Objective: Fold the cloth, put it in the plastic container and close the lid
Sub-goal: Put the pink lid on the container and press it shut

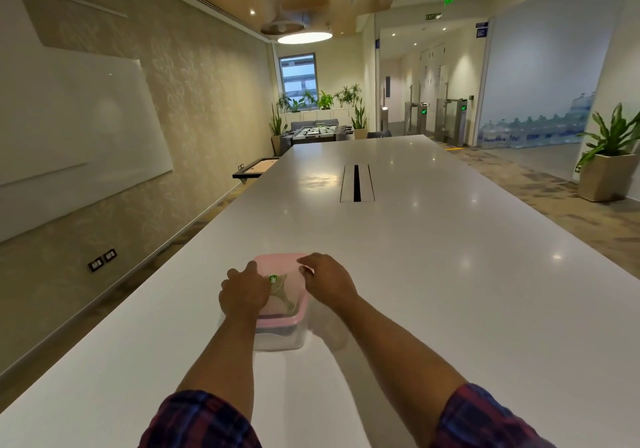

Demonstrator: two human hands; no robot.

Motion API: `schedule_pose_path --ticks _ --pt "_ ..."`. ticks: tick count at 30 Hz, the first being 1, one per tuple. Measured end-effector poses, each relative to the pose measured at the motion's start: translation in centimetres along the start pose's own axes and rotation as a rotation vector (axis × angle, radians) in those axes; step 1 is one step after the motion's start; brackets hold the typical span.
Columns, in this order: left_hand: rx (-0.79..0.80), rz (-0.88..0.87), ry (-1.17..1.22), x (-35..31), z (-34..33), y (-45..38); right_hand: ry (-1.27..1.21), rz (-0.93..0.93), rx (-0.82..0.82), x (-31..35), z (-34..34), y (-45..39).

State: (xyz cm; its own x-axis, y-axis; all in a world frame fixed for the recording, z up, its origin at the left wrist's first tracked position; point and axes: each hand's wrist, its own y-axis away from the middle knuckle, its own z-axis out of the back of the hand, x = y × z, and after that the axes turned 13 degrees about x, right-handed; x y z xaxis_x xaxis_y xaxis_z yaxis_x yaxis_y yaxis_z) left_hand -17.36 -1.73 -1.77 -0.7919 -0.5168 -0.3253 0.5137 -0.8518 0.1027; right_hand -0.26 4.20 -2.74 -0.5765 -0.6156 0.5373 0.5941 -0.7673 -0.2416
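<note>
- Our left hand [244, 295] covers the left side of the pink lid [277, 260], so we cannot see that edge or the fingers beyond it.
- Our right hand [327, 279] hides the lid's right rim.
- The cloth [282, 328] shows only as a dark strip through the clear plastic container [280, 340]; its folds cannot be made out.
- The small green label [273, 279] is too blurred to read.
- The desk [415, 240] and both checked sleeves [197, 420] are cut off at the bottom edge.
</note>
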Motion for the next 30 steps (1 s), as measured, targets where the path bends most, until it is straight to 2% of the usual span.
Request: schedule_pose_path --ticks 3,7,11,18,21,25,30 --pt "0.017 0.015 0.005 -0.2 0.2 -0.2 -0.008 -0.161 0.153 -0.3 0.3 -1.6" --pt "0.025 0.014 0.029 -0.9 0.8 -0.9 0.108 -0.189 0.261 0.2 0.4 -3.0" --pt "-0.028 0.021 0.036 -2.2 1.5 -2.4 0.211 -0.210 0.289 0.1 0.6 -3.5" --pt "-0.065 0.085 0.129 -3.0 2.9 -4.5 0.181 -0.205 0.169 -0.4 0.2 -4.0" --pt "-0.083 0.113 0.336 -1.9 2.3 -5.2 0.095 -0.226 0.108 -0.5 0.1 -4.6" --pt "-0.012 0.118 0.637 -0.4 1.8 -6.1 -0.006 -0.222 0.031 -0.7 -0.3 -5.7" --pt "0.128 0.142 0.894 0.7 2.1 -6.3 -0.323 -0.390 -0.026 -1.6 -0.6 -6.1"
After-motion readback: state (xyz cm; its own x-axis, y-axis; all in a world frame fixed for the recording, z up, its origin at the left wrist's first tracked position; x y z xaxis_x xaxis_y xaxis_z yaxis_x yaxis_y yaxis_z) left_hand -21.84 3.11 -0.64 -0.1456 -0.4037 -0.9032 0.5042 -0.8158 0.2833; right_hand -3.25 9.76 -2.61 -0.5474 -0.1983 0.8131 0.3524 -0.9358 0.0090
